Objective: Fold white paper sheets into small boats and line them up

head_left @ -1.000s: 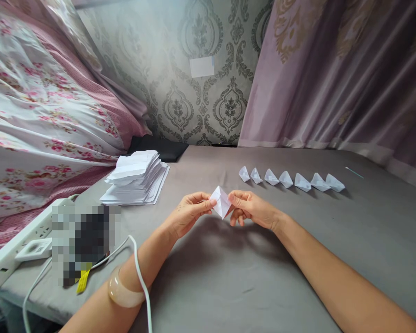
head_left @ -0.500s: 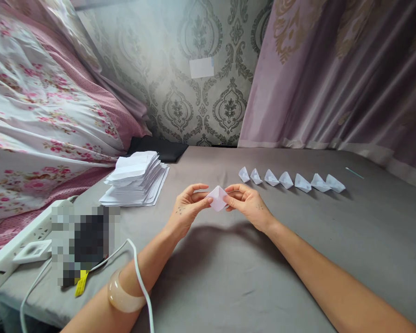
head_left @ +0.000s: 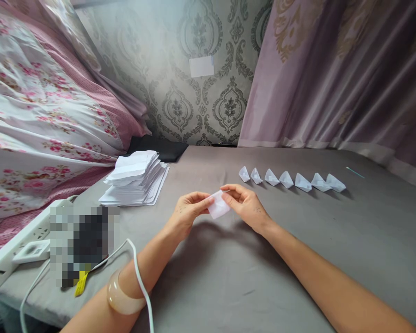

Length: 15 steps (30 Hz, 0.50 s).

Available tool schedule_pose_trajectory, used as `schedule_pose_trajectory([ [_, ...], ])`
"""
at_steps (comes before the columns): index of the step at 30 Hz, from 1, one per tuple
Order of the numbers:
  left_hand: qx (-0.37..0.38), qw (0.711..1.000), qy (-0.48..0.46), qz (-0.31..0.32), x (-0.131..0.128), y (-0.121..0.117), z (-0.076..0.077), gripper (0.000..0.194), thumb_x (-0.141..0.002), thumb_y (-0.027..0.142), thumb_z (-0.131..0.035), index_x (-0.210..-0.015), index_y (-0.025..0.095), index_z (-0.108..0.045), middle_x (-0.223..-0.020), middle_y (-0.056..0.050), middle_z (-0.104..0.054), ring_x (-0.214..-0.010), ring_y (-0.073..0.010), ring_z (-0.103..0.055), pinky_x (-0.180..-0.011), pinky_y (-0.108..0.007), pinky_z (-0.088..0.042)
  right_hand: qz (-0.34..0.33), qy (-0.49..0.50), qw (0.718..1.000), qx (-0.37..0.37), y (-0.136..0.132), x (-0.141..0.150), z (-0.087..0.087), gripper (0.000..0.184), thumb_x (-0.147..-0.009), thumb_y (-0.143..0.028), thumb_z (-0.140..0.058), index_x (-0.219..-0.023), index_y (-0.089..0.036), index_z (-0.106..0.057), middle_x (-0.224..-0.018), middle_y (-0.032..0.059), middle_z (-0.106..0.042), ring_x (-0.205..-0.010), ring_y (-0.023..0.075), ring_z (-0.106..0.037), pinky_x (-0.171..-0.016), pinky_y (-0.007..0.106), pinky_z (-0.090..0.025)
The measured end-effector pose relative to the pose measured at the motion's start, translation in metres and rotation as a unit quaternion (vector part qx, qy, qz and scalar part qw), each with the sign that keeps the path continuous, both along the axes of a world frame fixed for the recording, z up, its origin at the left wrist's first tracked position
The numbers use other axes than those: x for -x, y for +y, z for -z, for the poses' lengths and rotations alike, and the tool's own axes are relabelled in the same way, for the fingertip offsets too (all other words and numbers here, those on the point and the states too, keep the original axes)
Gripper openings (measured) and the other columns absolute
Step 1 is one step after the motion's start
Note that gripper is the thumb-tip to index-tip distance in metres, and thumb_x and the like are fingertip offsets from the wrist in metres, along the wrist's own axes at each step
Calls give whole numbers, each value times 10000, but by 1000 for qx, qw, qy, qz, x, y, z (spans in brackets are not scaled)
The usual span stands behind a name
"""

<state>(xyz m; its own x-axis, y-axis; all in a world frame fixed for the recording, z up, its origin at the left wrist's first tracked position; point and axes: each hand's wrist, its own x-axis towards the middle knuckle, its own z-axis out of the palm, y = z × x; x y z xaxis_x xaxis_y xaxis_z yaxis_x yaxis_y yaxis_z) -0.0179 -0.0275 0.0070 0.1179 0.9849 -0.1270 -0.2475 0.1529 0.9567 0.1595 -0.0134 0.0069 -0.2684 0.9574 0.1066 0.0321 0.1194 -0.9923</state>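
Note:
Between my two hands, above the grey cloth, is a small folded white paper point(head_left: 218, 206), a tilted flat square. My left hand point(head_left: 190, 209) pinches its left corner between thumb and fingers. At the upper right edge, my right hand point(head_left: 244, 203) grips it with the thumb on the near face and the fingers behind. Beyond my right hand, several folded paper boats point(head_left: 272, 177) stand in a row. A tall stack of white paper sheets point(head_left: 135, 180) lies to the left of my left hand.
A white power strip point(head_left: 31, 240) runs along the left edge, with a white cable point(head_left: 137, 263) looping over my left forearm. A black flat item point(head_left: 164, 149) lies behind the stack. A thin stick point(head_left: 355, 172) rests at the far right. Curtains hang right; floral fabric left.
The folded paper has turned from a diamond with a raised centre crease to a flatter tilted square. My right fingers have shifted to its upper edge, and my left fingers have closed in.

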Motion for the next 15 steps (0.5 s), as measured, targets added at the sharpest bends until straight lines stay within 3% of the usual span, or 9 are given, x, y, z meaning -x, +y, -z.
schedule_pose_trajectory([
  [4, 70, 990, -100, -76, -1, 3, 0, 301, -563, 253, -840, -750, 127, -640, -738, -18, -656, -729, -124, -624, -743, -257, -480, -32, 85, 989, 117, -3, 4, 1, 387, -721, -470, -683, -973, -178, -653, -962, 77, -665, -877, 179, -607, -709, 294, -490],
  [7, 84, 987, -118, -73, -2, 2, 0, 296, -557, 219, -842, -743, 133, -628, -732, -6, -642, -736, -116, -624, -757, -250, -477, -35, 117, 985, 124, -3, 7, 5, 367, -710, -468, -695, -927, -173, -679, -947, 74, -670, -885, 175, -593, -746, 298, -483],
  [11, 78, 996, -42, -1, -4, -1, 1, 267, -573, 244, -826, -729, 123, -647, -748, -30, -646, -696, -107, -588, -674, -227, -449, 15, 101, 988, 113, 0, 7, 9, 338, -711, -490, -672, -854, -185, -700, -850, 48, -677, -774, 154, -581, -712, 291, -470],
  [15, 39, 997, 63, 27, -5, -4, 3, 262, -610, 310, -793, -751, 127, -672, -728, -40, -643, -645, -106, -544, -574, -207, -388, 49, 18, 996, 75, 4, 3, 6, 300, -700, -467, -668, -765, -178, -715, -694, 16, -651, -640, 133, -534, -614, 268, -427],
])
